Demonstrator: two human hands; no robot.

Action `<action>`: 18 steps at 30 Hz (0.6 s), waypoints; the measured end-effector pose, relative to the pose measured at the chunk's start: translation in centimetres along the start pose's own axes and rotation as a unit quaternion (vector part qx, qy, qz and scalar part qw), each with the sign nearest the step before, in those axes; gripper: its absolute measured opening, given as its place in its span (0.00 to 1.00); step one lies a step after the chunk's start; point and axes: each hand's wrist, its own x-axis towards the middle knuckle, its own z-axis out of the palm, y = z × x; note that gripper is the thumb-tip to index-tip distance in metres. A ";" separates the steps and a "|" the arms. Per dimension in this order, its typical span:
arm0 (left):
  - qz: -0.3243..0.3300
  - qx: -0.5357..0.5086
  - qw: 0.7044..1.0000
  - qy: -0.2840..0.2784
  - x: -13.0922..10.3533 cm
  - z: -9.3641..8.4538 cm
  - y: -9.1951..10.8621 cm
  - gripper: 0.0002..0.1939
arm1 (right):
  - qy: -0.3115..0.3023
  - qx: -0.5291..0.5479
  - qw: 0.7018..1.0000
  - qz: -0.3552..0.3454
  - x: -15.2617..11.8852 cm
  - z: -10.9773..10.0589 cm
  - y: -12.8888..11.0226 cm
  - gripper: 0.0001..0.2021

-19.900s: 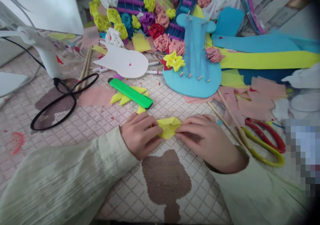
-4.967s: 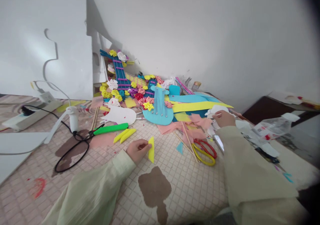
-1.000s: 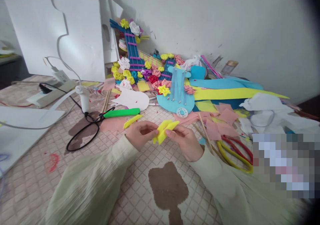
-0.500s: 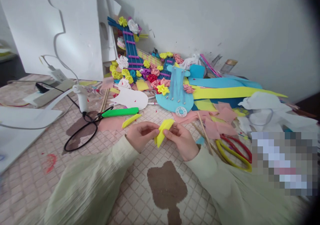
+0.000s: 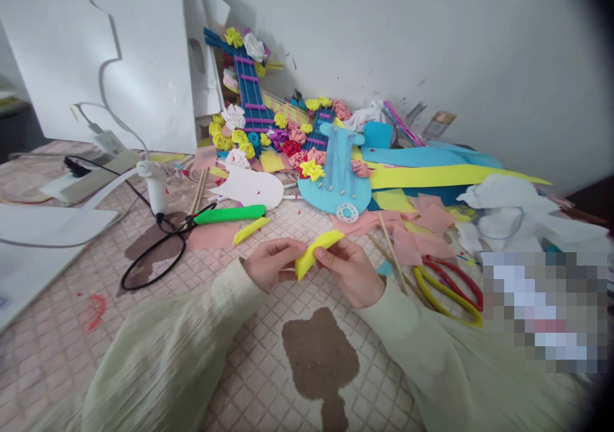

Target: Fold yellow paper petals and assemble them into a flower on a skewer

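Observation:
Both hands meet over the middle of the table around a folded strip of yellow paper (image 5: pixel 314 253). My left hand (image 5: pixel 271 264) pinches its left side, with some fingers hidden behind it. My right hand (image 5: pixel 352 269) has the thumb pressed on the front of the strip and the fingers behind. A second folded yellow piece (image 5: pixel 252 230) lies just beyond my left hand, near a green-handled tool (image 5: pixel 230 214). Behind the hands sits a light-blue guitar-shaped cutout (image 5: pixel 336 192) with strings and a yellow paper flower (image 5: pixel 312 170).
Crumpled paper flowers (image 5: pixel 235 139) pile up at the back. On the left stand a white glue gun (image 5: pixel 156 189) and its black cable (image 5: pixel 125 278). Yellow- and red-handled scissors (image 5: pixel 446 297), pink paper squares (image 5: pixel 422 243) and a wooden stick (image 5: pixel 391 246) lie to the right.
The yellow strip has turned in my fingers and now shows a longer, flatter, more slanted face. My hands stay in nearly the same place.

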 end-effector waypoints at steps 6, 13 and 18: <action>-0.065 0.017 0.992 -0.105 -0.5 0.0 0.2 0.13 | -0.054 -0.013 0.998 0.003 -0.2 0.1 -0.4 0.07; 0.080 0.158 0.979 -0.102 -0.7 0.3 -0.3 0.15 | -0.044 -0.073 0.996 -0.029 0.0 -0.3 -0.2 0.07; 0.216 0.373 0.901 -0.039 -1.1 0.5 -0.7 0.11 | -0.029 -0.128 0.990 -0.046 -0.2 0.0 -0.5 0.09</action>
